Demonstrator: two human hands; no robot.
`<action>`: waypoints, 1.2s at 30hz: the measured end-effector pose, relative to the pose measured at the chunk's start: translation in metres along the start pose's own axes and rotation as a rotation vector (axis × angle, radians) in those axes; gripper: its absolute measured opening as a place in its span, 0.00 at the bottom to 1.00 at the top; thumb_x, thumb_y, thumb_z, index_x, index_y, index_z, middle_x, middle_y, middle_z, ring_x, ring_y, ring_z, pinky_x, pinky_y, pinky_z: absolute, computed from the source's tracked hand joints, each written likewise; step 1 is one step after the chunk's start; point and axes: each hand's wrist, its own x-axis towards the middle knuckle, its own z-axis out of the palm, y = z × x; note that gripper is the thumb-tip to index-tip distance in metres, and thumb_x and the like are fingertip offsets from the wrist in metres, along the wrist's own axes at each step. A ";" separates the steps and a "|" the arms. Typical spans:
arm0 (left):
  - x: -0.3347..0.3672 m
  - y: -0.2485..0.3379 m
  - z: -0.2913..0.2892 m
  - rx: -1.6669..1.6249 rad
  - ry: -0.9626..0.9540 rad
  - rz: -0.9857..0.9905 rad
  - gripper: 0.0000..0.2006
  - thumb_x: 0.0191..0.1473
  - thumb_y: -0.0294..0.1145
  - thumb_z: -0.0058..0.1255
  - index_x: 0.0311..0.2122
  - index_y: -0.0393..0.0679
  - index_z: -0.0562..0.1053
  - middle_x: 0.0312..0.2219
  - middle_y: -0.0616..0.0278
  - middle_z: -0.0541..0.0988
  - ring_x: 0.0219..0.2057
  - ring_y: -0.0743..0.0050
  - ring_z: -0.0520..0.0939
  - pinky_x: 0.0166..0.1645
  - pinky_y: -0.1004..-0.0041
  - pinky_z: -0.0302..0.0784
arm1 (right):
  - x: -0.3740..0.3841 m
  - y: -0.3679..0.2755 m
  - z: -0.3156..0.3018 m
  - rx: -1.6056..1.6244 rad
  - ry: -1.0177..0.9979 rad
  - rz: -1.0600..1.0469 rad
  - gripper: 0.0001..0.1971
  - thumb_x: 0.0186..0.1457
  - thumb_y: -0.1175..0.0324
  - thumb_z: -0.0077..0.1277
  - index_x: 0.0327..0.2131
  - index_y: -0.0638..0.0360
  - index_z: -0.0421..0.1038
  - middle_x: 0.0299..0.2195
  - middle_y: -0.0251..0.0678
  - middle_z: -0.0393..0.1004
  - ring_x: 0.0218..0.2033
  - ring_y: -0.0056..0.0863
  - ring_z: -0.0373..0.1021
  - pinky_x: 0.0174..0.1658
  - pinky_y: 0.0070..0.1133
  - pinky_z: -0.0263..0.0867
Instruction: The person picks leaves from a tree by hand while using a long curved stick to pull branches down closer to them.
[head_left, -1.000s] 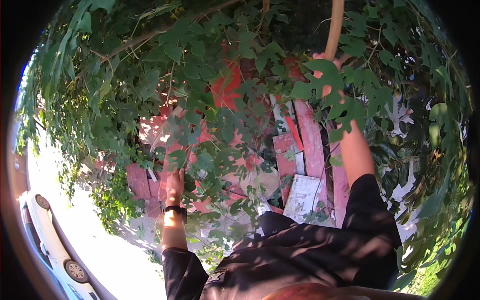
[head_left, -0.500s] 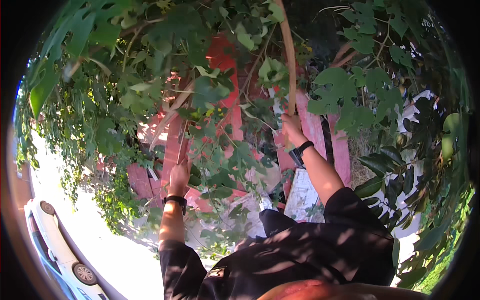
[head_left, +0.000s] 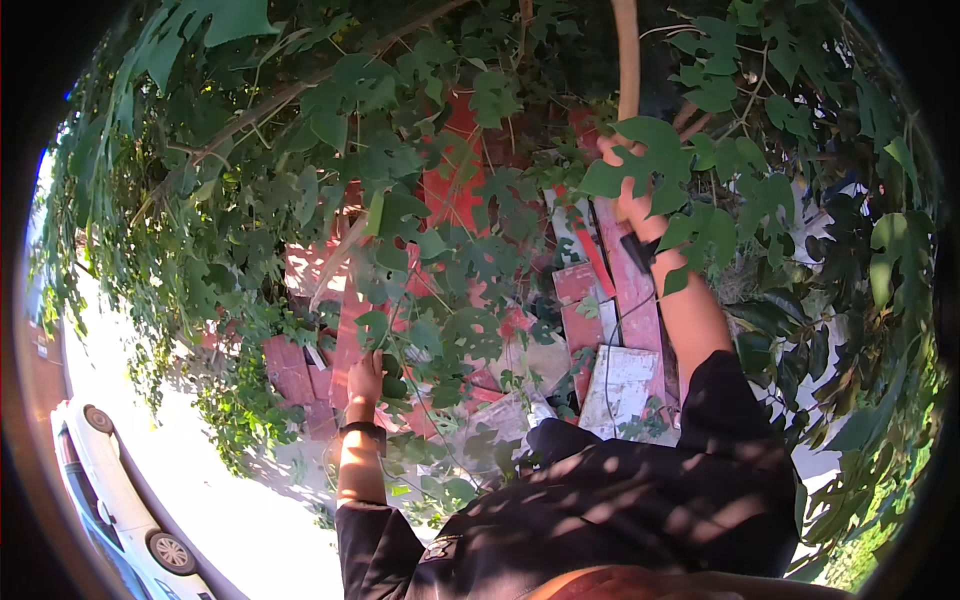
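Note:
My right hand (head_left: 618,150) is wrapped round a bare wooden stick (head_left: 627,60) that rises to the top edge of the picture. A broad lobed green leaf (head_left: 658,165) hides part of this hand and its fingers. Lower on the left, my left hand (head_left: 365,380) has its fingers drawn together among vine leaves, next to a red board (head_left: 345,330). What it pinches, if anything, cannot be made out. Leafy vines (head_left: 400,215) hang between and in front of both arms. A black band circles each wrist.
Red-painted boards (head_left: 635,270) and a weathered white board (head_left: 618,388) lie below the vines. A long branch (head_left: 270,105) crosses the upper left. Dark glossy leaves (head_left: 770,315) crowd my right arm. A white car (head_left: 120,500) stands on bright pavement at lower left.
My right hand and the stick have moved up and to the right, and a leaf now partly covers that hand. My left hand sits slightly lower, and the hanging vines have shifted.

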 end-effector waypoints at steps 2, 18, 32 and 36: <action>0.006 0.004 0.007 0.028 0.037 0.033 0.20 0.64 0.46 0.38 0.32 0.39 0.74 0.26 0.38 0.78 0.30 0.32 0.78 0.35 0.43 0.70 | 0.048 -0.092 -0.021 0.200 0.091 -0.110 0.09 0.55 0.69 0.55 0.24 0.54 0.66 0.12 0.21 0.56 0.09 0.15 0.52 0.14 0.20 0.47; 0.059 0.022 0.006 0.137 -0.093 0.095 0.17 0.63 0.45 0.38 0.42 0.41 0.69 0.25 0.42 0.78 0.28 0.32 0.78 0.33 0.44 0.71 | -0.080 0.213 0.007 0.030 -0.150 0.455 0.14 0.55 0.60 0.51 0.21 0.55 0.64 0.16 0.24 0.62 0.12 0.19 0.54 0.16 0.25 0.46; 0.019 0.032 -0.025 -0.593 -0.052 -0.195 0.15 0.64 0.40 0.40 0.44 0.36 0.70 0.26 0.56 0.78 0.24 0.70 0.79 0.30 0.68 0.75 | -0.133 0.198 -0.009 -0.031 -0.213 0.689 0.12 0.53 0.65 0.52 0.21 0.59 0.64 0.11 0.28 0.59 0.08 0.23 0.57 0.12 0.24 0.54; 0.012 -0.010 -0.011 -1.179 -0.249 -0.455 0.31 0.66 0.56 0.26 0.53 0.36 0.68 0.37 0.50 0.80 0.35 0.63 0.81 0.37 0.69 0.76 | -0.134 0.200 -0.007 -0.026 -0.251 0.660 0.12 0.52 0.66 0.53 0.19 0.58 0.65 0.11 0.28 0.60 0.08 0.22 0.58 0.13 0.24 0.55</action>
